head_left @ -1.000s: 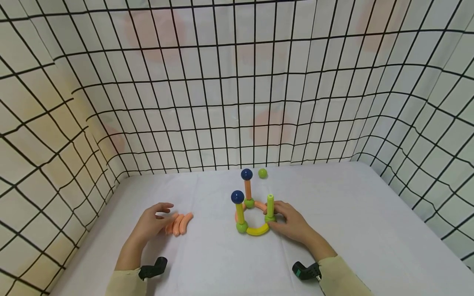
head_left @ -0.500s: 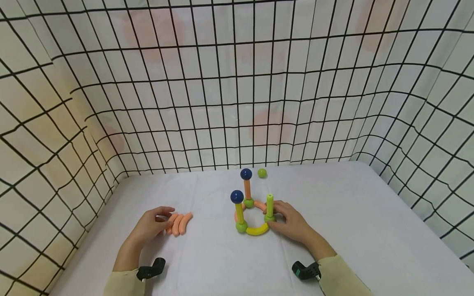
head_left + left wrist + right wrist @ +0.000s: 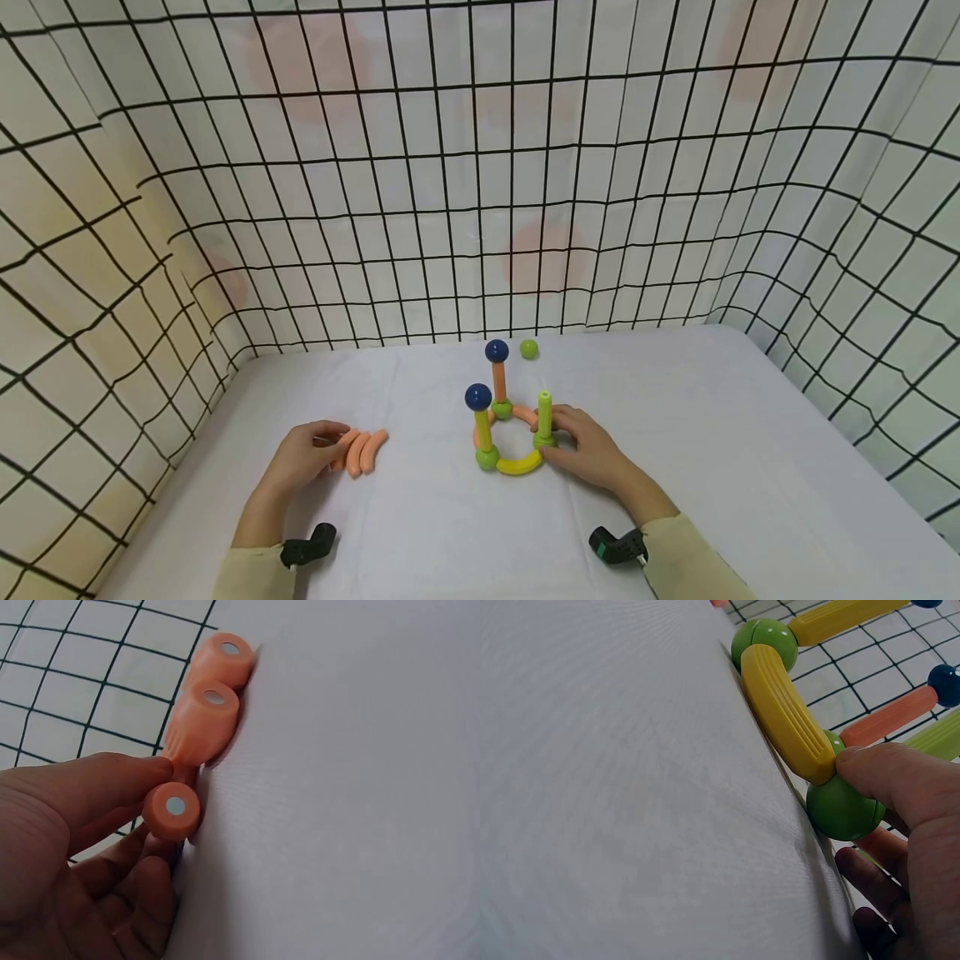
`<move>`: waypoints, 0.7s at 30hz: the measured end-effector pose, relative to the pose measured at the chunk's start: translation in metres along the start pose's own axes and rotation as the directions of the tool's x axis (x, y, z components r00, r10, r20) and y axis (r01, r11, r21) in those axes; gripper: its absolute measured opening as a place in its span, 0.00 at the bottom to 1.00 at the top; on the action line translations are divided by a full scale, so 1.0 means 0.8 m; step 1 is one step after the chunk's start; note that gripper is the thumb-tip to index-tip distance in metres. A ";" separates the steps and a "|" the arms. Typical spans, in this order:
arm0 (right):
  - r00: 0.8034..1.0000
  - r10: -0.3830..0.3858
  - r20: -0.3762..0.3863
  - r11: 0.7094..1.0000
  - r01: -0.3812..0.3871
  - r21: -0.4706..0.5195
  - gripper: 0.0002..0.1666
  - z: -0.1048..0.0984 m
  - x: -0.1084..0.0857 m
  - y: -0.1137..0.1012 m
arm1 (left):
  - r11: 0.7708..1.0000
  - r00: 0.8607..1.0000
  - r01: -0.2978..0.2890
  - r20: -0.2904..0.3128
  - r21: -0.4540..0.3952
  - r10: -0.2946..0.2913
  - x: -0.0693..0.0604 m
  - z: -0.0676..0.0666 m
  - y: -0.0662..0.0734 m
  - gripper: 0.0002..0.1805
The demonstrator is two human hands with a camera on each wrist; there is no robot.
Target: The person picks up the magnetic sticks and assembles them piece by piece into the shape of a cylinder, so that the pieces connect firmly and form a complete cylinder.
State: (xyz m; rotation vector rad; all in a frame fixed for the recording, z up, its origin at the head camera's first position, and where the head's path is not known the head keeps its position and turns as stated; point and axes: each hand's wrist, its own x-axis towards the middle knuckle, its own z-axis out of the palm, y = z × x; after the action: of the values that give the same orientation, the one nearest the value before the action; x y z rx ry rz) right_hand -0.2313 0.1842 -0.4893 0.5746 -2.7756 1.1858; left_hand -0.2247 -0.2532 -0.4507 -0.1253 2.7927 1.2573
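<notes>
Several orange curved magnetic rods (image 3: 358,456) lie side by side at the left of the table. My left hand (image 3: 303,454) pinches the leftmost curved rod (image 3: 172,814) between thumb and fingers; a pale magnet disc shows in its end. Right of centre stands a ring of curved rods and green balls with upright rods on it. The yellow curved rod (image 3: 520,464) forms its front. My right hand (image 3: 588,446) holds the green ball (image 3: 844,810) at the ring's right side, thumb against it. A light-green straight rod (image 3: 545,414) stands on that ball.
Dark blue balls (image 3: 477,397) top the yellow and orange upright rods. A loose green ball (image 3: 528,349) lies behind the ring near the table's back edge. A black grid-patterned white cloth (image 3: 450,208) encloses the back and sides of the white table (image 3: 450,533).
My left hand's fingers have lowered and closed round the leftmost orange curved rod. The right hand stays on the green ball. The whole view has shifted slightly.
</notes>
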 end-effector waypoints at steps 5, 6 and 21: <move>1.000 0.001 0.000 1.000 -0.001 -0.003 0.17 0.000 0.000 0.000 | 0.997 0.999 -0.029 -0.036 0.065 0.032 -0.001 0.002 0.003 0.22; 1.000 0.000 0.001 1.000 0.000 -0.003 0.17 0.000 0.000 0.000 | 0.996 0.998 -0.035 -0.040 0.078 0.038 -0.001 0.003 0.003 0.22; 1.000 -0.007 0.005 1.000 0.007 -0.010 0.17 -0.001 0.000 -0.001 | 0.998 0.997 0.003 -0.083 0.063 0.002 0.002 0.008 0.006 0.23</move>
State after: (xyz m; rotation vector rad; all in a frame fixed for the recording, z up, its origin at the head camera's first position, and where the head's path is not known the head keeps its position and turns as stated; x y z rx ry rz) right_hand -0.2308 0.1843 -0.4880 0.5867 -2.7800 1.1698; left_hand -0.2263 -0.2450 -0.4513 -0.1782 2.8982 1.1892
